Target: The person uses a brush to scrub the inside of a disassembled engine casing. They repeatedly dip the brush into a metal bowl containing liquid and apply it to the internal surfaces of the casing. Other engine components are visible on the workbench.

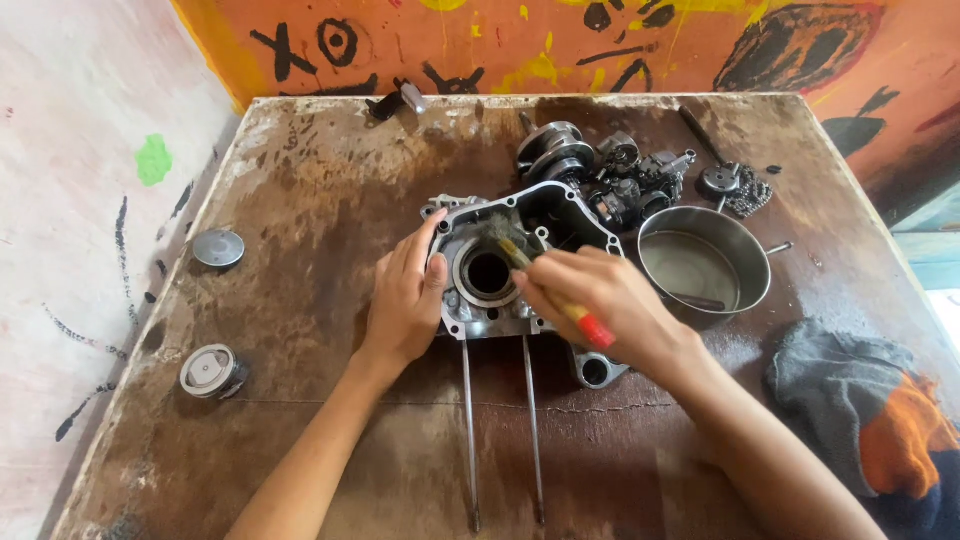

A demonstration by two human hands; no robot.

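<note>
Head view looks down on the right hand [600, 300], closed around a small brush [550, 288] with a pale handle and a red end; the red end sticks out near the palm, and the bristles point far-left, onto the grey metal engine casing [500, 270] beside its round bore. The left hand [405, 300] lies open and flat against the left edge of that casing, fingers spread and pointing far, thumb touching the rim, gripping nothing. The casing sits about in the middle of the desk [320, 200], a worn brown board stained with dark oil. Two long thin studs [500, 430] run from the casing's near edge toward the near side of the desk, side by side. Just right of the right hand stands a round steel bowl [705, 265] with a little dark liquid in it and a slim tool lying inside. Far of the casing lies a heap of dark engine parts [610, 170], with a crankshaft at its left end and a short length of chain [750, 192] at its right. At the near right edge lies a crumpled grey and orange rag [860, 410]. Well apart on the left side of the desk sit a round metal cap [218, 248] and, nearer, a piston [210, 370]. Beyond the far edge rises an orange painted wall [650, 45] with black and yellow marks.
</note>
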